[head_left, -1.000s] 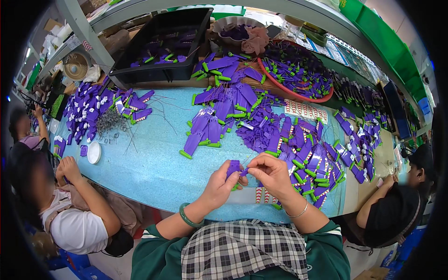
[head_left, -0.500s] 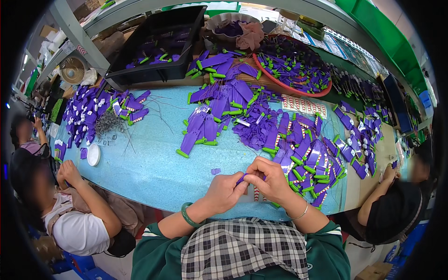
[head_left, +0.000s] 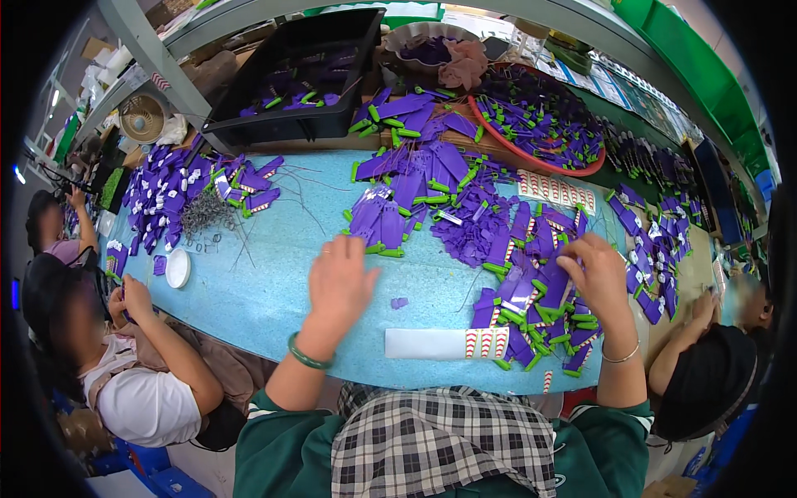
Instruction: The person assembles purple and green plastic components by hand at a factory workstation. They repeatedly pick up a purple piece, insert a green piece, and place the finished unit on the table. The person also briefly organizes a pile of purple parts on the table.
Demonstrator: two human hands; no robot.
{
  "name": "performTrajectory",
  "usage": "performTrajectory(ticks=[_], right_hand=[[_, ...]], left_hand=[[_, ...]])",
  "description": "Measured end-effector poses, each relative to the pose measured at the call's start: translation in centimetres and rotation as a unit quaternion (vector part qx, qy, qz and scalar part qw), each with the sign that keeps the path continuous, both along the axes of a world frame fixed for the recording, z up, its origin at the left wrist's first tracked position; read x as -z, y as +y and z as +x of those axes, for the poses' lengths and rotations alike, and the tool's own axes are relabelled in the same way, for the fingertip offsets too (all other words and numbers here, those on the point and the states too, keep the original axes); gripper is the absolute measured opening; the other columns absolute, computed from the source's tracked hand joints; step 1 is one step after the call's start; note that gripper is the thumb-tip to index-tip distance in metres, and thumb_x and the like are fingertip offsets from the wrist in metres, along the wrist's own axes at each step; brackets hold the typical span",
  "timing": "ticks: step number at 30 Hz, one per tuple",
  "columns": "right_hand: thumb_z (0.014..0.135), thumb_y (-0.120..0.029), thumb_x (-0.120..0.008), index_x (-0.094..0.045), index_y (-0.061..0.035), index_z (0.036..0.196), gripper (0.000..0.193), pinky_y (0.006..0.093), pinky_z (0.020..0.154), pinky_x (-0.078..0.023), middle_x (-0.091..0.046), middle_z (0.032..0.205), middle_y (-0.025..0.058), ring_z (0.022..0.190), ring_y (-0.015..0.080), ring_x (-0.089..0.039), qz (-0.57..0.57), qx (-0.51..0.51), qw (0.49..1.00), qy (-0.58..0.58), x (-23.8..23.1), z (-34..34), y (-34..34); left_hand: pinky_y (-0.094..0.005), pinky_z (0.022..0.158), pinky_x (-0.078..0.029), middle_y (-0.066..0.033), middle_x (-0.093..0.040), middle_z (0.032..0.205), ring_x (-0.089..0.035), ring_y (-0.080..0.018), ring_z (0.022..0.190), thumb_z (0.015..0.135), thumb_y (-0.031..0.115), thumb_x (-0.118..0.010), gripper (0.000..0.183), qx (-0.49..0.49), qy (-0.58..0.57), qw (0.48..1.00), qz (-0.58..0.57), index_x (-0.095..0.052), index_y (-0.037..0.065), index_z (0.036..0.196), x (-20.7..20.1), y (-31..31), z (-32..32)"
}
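Observation:
My left hand (head_left: 336, 286) is open, fingers stretched out, at the near-left edge of a heap of flat purple pieces with green ends (head_left: 388, 216). It covers part of the heap's edge. Over the right-hand pile of similar pieces (head_left: 544, 332), many with red-and-white striped edges, my right hand (head_left: 599, 274) is bent with thumb and fingers at the edge of one purple piece (head_left: 554, 272). Between my forearms lies a white backing strip (head_left: 423, 343) with red-and-white striped stickers (head_left: 486, 342) at its right end. A small purple piece (head_left: 399, 303) lies above it.
A black tray (head_left: 286, 124) and a red-rimmed basket (head_left: 531, 149) hold more pieces at the back. Piles with white parts (head_left: 162, 195), tangled wire (head_left: 207, 212) and a white bowl (head_left: 178, 268) are at left. People sit on both sides.
My hands, together on a small purple item before, have parted. The left has moved forward and left, the right over the right-hand pile. The sticker strip between them is now uncovered.

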State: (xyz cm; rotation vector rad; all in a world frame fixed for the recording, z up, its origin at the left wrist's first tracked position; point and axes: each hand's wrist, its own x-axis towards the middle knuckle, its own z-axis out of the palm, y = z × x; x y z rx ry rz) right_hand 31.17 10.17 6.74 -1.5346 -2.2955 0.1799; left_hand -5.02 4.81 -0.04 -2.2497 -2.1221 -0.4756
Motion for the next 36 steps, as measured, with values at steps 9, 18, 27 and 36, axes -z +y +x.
performTrajectory(ticks=[9,18,27,36], right_hand=[[0.071,-0.021,-0.068,-0.06,-0.0107,0.078,0.015,0.0338,0.064,-0.044,-0.051,0.08,0.0036,0.081,0.0211,-0.052,-0.022,-0.232,0.97,-0.068,6.0,-8.0,-7.1],[0.073,-0.015,-0.061,-0.061,-0.0124,0.079,0.007,0.0333,0.067,-0.041,-0.055,0.082,0.0009,0.081,0.0189,-0.054,0.013,-0.208,0.978,-0.014,8.5,-8.9,-8.1],[0.075,-0.007,-0.069,-0.061,-0.0071,0.079,0.009,0.0349,0.074,-0.046,-0.065,0.085,0.0048,0.081,0.0226,-0.061,-0.114,-0.191,0.951,0.215,7.5,-8.1,-6.9],[0.076,-0.005,-0.07,-0.061,-0.0031,0.092,0.019,0.0333,0.075,-0.048,-0.064,0.095,0.0106,0.087,0.0234,-0.062,-0.03,-0.154,0.926,0.343,3.5,-9.6,-5.8]], left_hand=[[-0.0355,0.062,-0.053,-0.0117,-0.057,0.089,-0.062,-0.0283,0.083,0.085,0.002,-0.051,0.018,-0.022,0.03,0.999,0.032,-0.052,0.002,0.103,2.0,0.3,-1.3],[-0.0299,0.07,-0.057,-0.0098,-0.056,0.098,-0.06,-0.0164,0.086,0.099,0.007,-0.04,0.023,0.12,-0.681,0.667,-0.277,-0.039,-0.001,0.121,2.5,-5.9,7.7],[-0.0258,0.065,-0.053,-0.0057,-0.058,0.091,-0.059,-0.0114,0.078,0.096,0.008,-0.05,0.02,0.086,-0.698,0.642,-0.306,-0.052,-0.001,0.113,4.6,-5.4,8.1],[-0.0232,0.054,-0.046,-0.0019,-0.063,0.075,-0.058,-0.0078,0.062,0.09,0.013,-0.064,0.015,0.092,-0.653,0.701,-0.271,-0.062,0.0,0.097,1.0,-4.6,7.6]])
